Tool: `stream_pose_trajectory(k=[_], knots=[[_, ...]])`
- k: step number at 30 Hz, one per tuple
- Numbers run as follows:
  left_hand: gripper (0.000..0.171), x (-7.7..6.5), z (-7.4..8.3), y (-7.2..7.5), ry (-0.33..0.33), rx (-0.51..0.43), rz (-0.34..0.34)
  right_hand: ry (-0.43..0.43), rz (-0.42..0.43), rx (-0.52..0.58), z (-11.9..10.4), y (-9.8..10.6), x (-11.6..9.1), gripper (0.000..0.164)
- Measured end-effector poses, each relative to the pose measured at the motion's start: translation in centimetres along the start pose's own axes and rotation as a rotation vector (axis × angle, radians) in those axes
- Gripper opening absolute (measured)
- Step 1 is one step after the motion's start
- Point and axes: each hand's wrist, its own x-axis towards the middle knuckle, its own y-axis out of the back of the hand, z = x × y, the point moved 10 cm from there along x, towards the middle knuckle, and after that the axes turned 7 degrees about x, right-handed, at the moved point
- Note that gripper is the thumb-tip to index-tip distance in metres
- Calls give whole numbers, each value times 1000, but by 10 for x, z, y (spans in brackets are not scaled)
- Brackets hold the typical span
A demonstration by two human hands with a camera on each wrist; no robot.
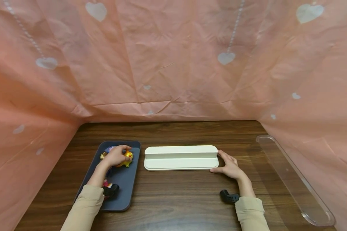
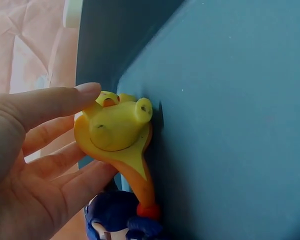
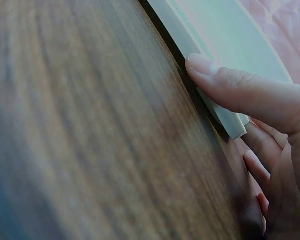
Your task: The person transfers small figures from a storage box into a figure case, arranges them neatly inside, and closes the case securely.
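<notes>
My left hand (image 1: 115, 156) reaches into the dark blue-grey tray (image 1: 124, 184) on the left. Its thumb and fingers grip a yellow toy figurine (image 2: 121, 125) with an orange tail-like part, lying tipped in the tray. Beside that lies a figurine with dark blue hair (image 2: 115, 212), partly cut off in the left wrist view. On the right, my other hand (image 1: 229, 167) holds the right end of a white two-step display stand (image 1: 179, 164). Its thumb presses the front edge, while the other fingers lie around the end and partly out of sight behind it.
More small figurines lie in the tray, including a pinkish one (image 1: 105, 183) near my left sleeve. A long clear plastic cover (image 1: 295, 183) rests at the table's right side. Pink fabric (image 1: 173, 73) with pale hearts encloses the wooden table (image 1: 173, 195) at the back and sides.
</notes>
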Motion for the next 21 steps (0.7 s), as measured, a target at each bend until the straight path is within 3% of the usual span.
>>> stream_pose_trajectory(k=[12, 16, 21], knots=[[63, -10, -4, 21, 78, -10, 43, 5, 6, -11, -3, -3, 7, 100], [64, -15, 1, 32, 103, -22, 53, 14, 6, -9, -4, -2, 7, 100], [65, -20, 15, 46, 80, -51, 68, -1, 2, 4, -3, -2, 6, 102]])
